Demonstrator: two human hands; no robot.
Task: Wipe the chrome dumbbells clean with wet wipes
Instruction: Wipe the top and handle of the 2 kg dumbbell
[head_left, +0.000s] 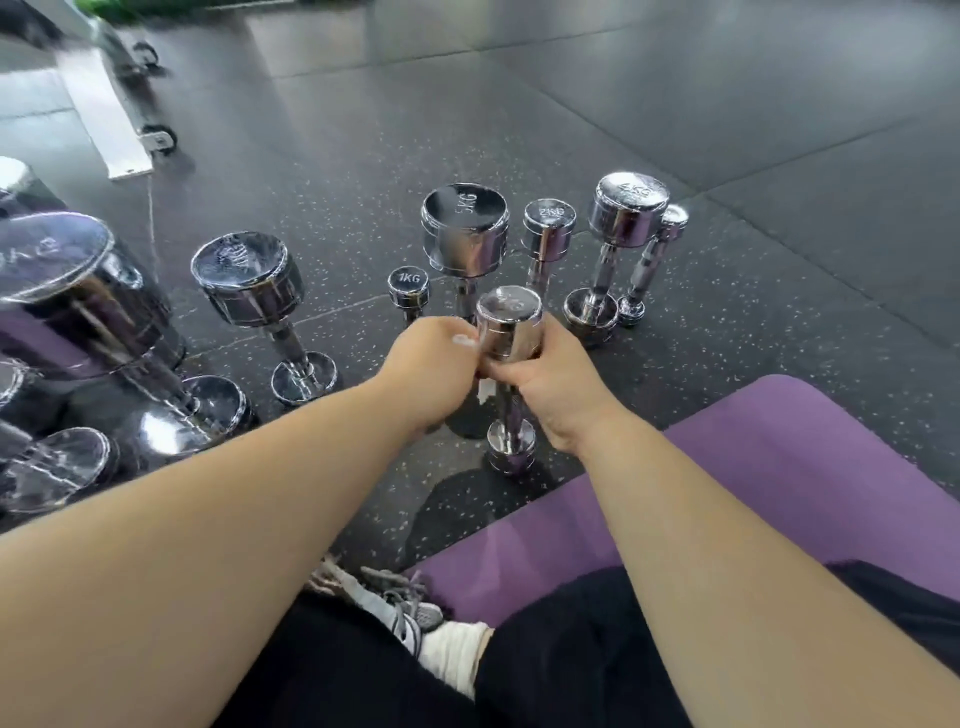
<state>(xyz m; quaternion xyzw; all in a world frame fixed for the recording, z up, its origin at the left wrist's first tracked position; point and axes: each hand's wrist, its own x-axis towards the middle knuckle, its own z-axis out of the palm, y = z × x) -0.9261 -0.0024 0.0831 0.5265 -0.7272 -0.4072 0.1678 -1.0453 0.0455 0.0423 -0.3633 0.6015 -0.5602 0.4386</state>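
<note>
Work sits partway — right hand (556, 379) grips the centre-frame dumbbell (509, 327) by its handle, left hand (431, 364) clutches a wet wipe (464, 340) against it; whether the surrounding dumbbells (464, 228) are clean is unclear.

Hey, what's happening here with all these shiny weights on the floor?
A person sitting on a purple mat is cleaning chrome dumbbells. The right hand grips the handle of a small dumbbell, held upright, just under its top head. The left hand pinches a white wet wipe against it. Others, including a 1KG dumbbell and a 5KG dumbbell, stand on end on the speckled floor.
</note>
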